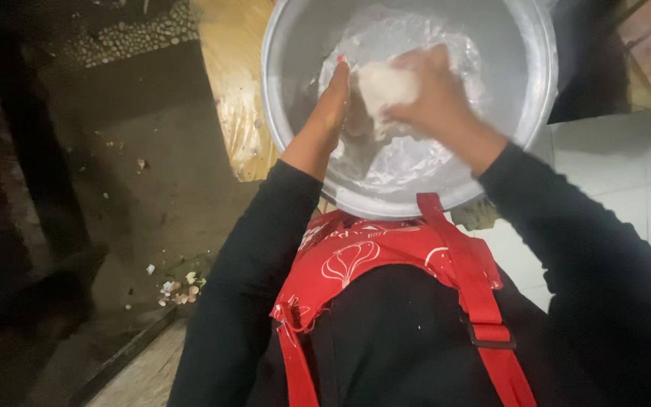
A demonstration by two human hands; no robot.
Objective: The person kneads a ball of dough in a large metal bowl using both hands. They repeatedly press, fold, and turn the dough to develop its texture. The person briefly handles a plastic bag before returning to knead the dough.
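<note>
I see a pale, soft lump [383, 87] down in the big metal bowl [295, 45]. It looks squishy and wet, so I think it is slippery and best cupped from both sides. My right hand [435, 87] is wrapped around it. My left hand [333, 98] stands flat, pressed against its side.

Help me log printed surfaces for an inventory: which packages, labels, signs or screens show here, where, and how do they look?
No packages, signs or screens in view.
Red apron: on the person's chest below the metal basin, with white line drawings and white lettering near its top edge.
</note>
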